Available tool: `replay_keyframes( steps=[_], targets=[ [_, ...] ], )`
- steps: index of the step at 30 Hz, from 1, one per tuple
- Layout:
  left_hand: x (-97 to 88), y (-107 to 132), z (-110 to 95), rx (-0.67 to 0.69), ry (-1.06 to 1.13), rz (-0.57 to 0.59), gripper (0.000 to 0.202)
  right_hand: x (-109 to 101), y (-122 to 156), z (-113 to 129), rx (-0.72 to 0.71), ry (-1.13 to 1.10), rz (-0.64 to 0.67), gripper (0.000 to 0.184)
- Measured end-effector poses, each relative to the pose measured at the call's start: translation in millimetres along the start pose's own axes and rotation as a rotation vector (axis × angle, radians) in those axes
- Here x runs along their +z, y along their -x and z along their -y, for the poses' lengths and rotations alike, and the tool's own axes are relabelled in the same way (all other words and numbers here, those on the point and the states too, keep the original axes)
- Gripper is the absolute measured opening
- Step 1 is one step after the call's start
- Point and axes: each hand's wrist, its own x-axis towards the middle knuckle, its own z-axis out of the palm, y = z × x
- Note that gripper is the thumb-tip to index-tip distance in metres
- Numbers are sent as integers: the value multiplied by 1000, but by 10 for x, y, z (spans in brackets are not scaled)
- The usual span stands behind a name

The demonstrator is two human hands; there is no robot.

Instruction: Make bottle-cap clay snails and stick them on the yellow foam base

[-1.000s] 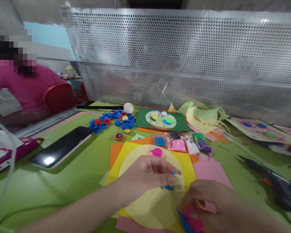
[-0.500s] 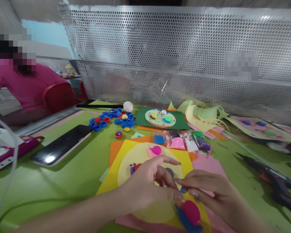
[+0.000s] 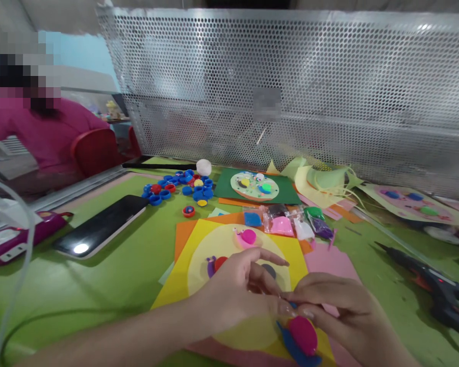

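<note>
My left hand (image 3: 239,288) and my right hand (image 3: 334,306) meet over a pale yellow paper disc (image 3: 202,262) that lies on a yellow sheet (image 3: 176,285). Their fingertips pinch together on a tiny blue bit of clay, mostly hidden between them. Just below the fingers lies a clay snail (image 3: 300,336) with a pink shell and a blue body. Two smaller clay snails sit on the disc: a pink one (image 3: 247,237) at its far edge and a purple and red one (image 3: 215,263) at its left.
Small bags of coloured clay (image 3: 286,221) lie beyond the sheet, then a green card with a decorated disc (image 3: 254,186). Bottle caps (image 3: 183,186), a phone (image 3: 101,227) and a pink case (image 3: 19,237) lie left. A glue gun (image 3: 430,285) lies right. A person in pink sits far left.
My right hand lifted off the pink and blue snail, which now lies uncovered. Both hands' fingertips came together above it. The purple and red snail came into view.
</note>
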Motion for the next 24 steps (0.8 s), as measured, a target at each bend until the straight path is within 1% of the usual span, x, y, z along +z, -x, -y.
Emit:
replay_keyframes(
  steps=[4,9,13,16,21,24],
  targets=[
    [8,-1,30,-9,23,14,53,-4,37,-46,80,28,41,10],
    [27,10,14,-42,98,37,56,-9,59,-63,103,67,80,10],
    [42,22,-21,-58,106,56,59,-12,73,-36,88,134,53,9],
    [46,26,-26,-56,86,62,57,-2,69,-21,58,176,25,8],
    [47,38,-16,-73,84,68,54,-3,64,-43,70,221,46,9],
    [46,53,-13,-69,80,78,53,-19,75,-72,50,251,21,9]
  ],
)
